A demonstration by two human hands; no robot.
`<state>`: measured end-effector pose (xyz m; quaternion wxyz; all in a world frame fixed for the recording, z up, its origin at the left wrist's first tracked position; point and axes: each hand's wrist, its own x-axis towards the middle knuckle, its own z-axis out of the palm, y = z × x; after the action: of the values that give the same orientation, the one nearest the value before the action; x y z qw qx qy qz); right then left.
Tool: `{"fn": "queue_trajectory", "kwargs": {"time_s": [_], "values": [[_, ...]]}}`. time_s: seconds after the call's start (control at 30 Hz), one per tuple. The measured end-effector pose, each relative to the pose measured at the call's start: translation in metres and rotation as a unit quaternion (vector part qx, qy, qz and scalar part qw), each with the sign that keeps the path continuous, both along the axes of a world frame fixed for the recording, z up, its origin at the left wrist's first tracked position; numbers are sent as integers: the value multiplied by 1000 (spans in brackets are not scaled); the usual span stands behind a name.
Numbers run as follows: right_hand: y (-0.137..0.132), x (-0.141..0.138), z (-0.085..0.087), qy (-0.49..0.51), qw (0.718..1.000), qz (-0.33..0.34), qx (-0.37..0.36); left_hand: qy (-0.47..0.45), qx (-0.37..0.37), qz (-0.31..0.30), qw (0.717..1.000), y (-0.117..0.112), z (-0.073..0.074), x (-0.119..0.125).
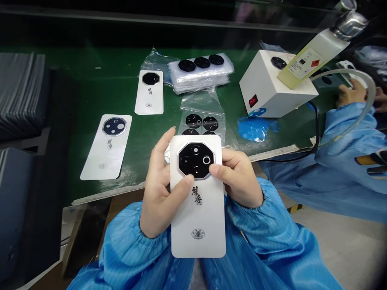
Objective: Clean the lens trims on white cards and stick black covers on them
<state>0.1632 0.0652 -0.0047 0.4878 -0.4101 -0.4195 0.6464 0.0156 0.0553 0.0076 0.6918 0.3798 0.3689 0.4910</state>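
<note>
A white phone back cover (pixel 199 213) with a black octagonal camera lens plate (pixel 196 160) is upright in front of me, over my lap. My left hand (pixel 160 189) grips its left edge, thumb pressed at the lens plate's lower rim. My right hand (pixel 238 177) holds the right edge, thumb tip resting on the plate's right side. Both hands are closed on the cover. Something white shows behind the cover by my left fingers; I cannot make it out.
On the green belt (pixel 90 80) lie two more white back covers (pixel 106 147) (pixel 149 92), a plastic sheet of black lens plates (pixel 201 123), a bagged stack of them (pixel 201 72) and blue film scraps (pixel 256 127). A white box (pixel 272 86) stands right. A co-worker's blue sleeve (pixel 341 161) is at right.
</note>
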Motion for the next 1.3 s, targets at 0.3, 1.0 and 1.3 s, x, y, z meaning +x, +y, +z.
{"fn": "queue_trajectory", "kwargs": {"time_s": [0.3, 1.0, 1.3], "values": [[7, -8, -7, -50, 998, 20, 13, -8, 19, 48, 999, 10, -15, 1], [210, -72, -5, -390, 920, 19, 11, 610, 123, 187, 760, 70, -52, -120], [230, -99, -12, -552, 830, -41, 68, 699, 130, 168, 683, 66, -52, -114]]}}
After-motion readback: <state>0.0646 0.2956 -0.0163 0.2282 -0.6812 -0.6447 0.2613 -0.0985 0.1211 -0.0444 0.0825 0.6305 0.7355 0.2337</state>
